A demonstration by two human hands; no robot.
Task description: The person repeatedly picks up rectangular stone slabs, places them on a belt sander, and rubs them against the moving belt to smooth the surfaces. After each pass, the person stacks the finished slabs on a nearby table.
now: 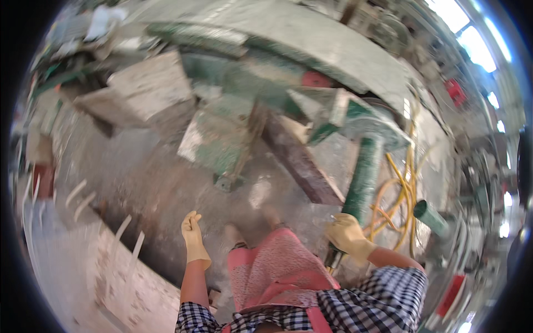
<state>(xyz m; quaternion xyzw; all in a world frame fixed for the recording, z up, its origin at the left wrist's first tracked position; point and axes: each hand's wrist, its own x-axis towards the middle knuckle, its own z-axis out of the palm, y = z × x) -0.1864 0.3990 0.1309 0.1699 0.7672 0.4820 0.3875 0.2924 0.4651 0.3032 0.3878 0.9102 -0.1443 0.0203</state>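
Observation:
My left hand [194,237], in a pale yellow rubber glove, hangs over the floor with its fingers loosely bent and a little apart. It touches nothing that I can see. My right hand [347,234], in a matching glove, is closed beside the lower end of a thick green pipe [365,175]. Its fingers are curled around something blurred. Just below it a dark, rod-like thing [333,258] with a yellowish end sticks out; I cannot tell its kind. My pink apron [283,266] hangs between the two arms.
Green machine parts with a scuffed plate [214,139] stand ahead, and a brown beam [302,161] leans there. Yellow hoses [408,194] lie coiled at the right, beside a short green tube [430,217]. A pale board [127,277] with white strips is at lower left.

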